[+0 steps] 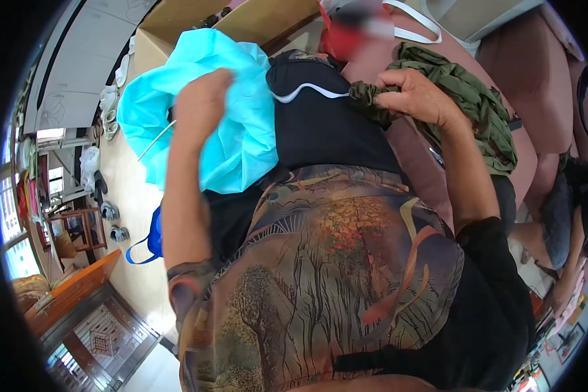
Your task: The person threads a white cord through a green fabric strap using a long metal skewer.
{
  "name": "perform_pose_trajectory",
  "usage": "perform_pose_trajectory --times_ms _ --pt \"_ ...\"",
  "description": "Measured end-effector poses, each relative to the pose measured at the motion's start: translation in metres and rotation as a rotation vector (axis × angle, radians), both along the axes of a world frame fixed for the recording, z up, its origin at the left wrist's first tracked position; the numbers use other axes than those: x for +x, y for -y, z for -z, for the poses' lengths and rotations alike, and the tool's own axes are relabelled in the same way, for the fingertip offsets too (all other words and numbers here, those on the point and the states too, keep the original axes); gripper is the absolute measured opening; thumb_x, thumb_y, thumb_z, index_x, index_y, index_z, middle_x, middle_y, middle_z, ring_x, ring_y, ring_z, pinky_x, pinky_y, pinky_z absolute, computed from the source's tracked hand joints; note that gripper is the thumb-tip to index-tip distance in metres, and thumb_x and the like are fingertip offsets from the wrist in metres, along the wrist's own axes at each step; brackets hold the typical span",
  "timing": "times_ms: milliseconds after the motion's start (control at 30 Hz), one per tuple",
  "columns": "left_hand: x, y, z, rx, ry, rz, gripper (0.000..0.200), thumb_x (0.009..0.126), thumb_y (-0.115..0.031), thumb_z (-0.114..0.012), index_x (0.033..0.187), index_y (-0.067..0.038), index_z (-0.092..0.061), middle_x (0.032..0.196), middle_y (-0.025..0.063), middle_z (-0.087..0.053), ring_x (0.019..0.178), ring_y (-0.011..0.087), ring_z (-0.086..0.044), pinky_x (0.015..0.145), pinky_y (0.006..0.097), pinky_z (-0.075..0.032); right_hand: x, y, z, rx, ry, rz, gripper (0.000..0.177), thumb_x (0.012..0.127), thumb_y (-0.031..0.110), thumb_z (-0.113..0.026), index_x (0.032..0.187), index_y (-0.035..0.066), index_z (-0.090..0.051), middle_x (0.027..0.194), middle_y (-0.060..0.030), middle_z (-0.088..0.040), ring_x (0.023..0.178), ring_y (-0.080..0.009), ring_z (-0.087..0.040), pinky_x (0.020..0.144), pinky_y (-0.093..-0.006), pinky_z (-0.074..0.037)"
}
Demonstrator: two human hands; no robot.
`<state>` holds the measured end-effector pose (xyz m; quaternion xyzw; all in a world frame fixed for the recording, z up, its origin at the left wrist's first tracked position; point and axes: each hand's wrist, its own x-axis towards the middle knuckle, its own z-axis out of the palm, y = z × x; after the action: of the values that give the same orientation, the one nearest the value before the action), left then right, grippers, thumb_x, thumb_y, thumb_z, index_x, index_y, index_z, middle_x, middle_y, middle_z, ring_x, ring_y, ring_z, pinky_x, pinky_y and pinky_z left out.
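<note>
My right hand (pixel 419 98) is closed, thumb and fingers pinching a gathered end of olive-green cloth (pixel 467 98). A white elastic band (pixel 313 90) comes out of that bunched end and runs left across my dark lap to the edge of a turquoise cloth (pixel 242 144). Over this crumpled turquoise cloth my left hand (pixel 206 104) is curled closed and blurred by motion; what it holds, if anything, I cannot tell. A thin white strip (pixel 157 140) slants down-left from beside the left wrist across the turquoise cloth.
Cardboard boxes (pixel 261 23) stand ahead. A red bag (pixel 353 32) with a white strap lies beyond my knees. A pinkish-brown sofa (pixel 522 72) is on the right, with another person's arm (pixel 571 261) beyond it. Shoes (pixel 111 212) and a blue bag (pixel 153 235) are on the left.
</note>
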<state>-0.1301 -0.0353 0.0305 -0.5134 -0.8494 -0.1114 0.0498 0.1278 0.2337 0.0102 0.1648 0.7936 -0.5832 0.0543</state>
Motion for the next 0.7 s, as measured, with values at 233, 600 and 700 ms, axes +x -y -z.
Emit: perform_pose_trajectory --times_ms 233,600,700 --pt "0.083 -0.07 0.026 0.391 0.678 0.301 0.04 0.079 0.002 -0.066 0.117 -0.006 -0.063 0.113 0.0122 -0.066 0.103 0.0252 -0.064 0.088 0.0326 -0.05 -0.011 0.003 -0.001 -0.199 -0.073 0.006 0.014 0.086 0.019 -0.064 0.085 0.006 -0.063 0.069 0.0033 -0.056 0.062 -0.0031 -0.052 0.055 -0.0196 -0.041" --pt "0.075 -0.07 0.012 0.192 0.654 0.492 0.013 0.088 -0.012 -0.065 0.085 0.001 -0.064 0.073 0.0107 -0.061 0.066 0.0226 -0.059 0.064 0.0311 -0.048 0.01 -0.015 0.008 -0.323 -0.024 -0.131 0.015 0.086 0.018 -0.063 0.084 0.004 -0.064 0.068 0.0013 -0.058 0.059 -0.0058 -0.053 0.054 -0.0219 -0.043" --pt "0.049 -0.052 -0.007 0.068 0.43 0.514 0.014 0.087 -0.013 -0.065 0.084 0.001 -0.064 0.074 0.0122 -0.062 0.067 0.0257 -0.06 0.064 0.0325 -0.048 0.026 -0.03 0.01 -0.293 0.073 -0.14 0.014 0.085 0.017 -0.063 0.081 0.004 -0.063 0.064 0.0008 -0.056 0.056 -0.0063 -0.052 0.053 -0.0221 -0.042"
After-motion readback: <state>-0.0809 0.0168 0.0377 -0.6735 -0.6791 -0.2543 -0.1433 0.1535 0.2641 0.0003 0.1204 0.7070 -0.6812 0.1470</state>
